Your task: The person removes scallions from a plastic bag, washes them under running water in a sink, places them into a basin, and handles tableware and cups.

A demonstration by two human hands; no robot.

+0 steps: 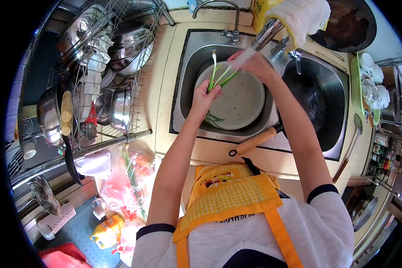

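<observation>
My left hand is closed around a small bunch of green onions, holding it above the pale bowl in the left sink basin. My right hand is on the far right side of the bunch, beside the running water from the faucet; I can't tell whether its fingers pinch a stalk or only rest near it. I judge the rinsing to be partway along: the bunch is in hand and at the stream, but I can't see how clean it is, so the part left over is hard to measure. One stalk shows its white root end, still attached, pointing to the far side, its long axis running nearly straight from near to far. The other stalks fan from my grip toward the far right, into the stream and my right hand. Green tops show on the near side of my left hand, over the bowl's near left part.
</observation>
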